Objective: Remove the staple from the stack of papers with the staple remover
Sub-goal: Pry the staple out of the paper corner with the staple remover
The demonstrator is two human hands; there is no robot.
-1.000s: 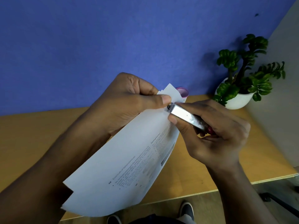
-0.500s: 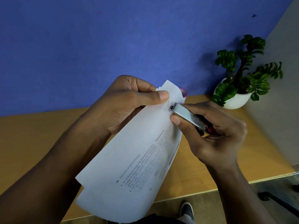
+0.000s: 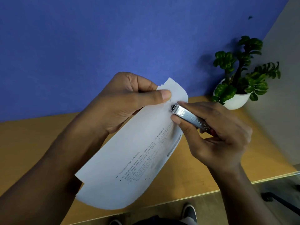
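Left hand (image 3: 129,101) pinches the papers' (image 3: 129,159) top corner; right hand (image 3: 215,132) grips the staple remover (image 3: 188,117) against it.

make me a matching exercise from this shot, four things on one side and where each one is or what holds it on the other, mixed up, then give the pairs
Things:
1. stack of papers
2. staple remover
3. potted plant
4. table

Places or states:
A. stands at the far right corner of the table
B. gripped in the right hand, its metal tip at the paper's top corner
C. lies below both hands, against the blue wall
D. pinched near its top corner by the left hand, held up in the air

Pairs: 1-D, 2-B, 3-A, 4-C
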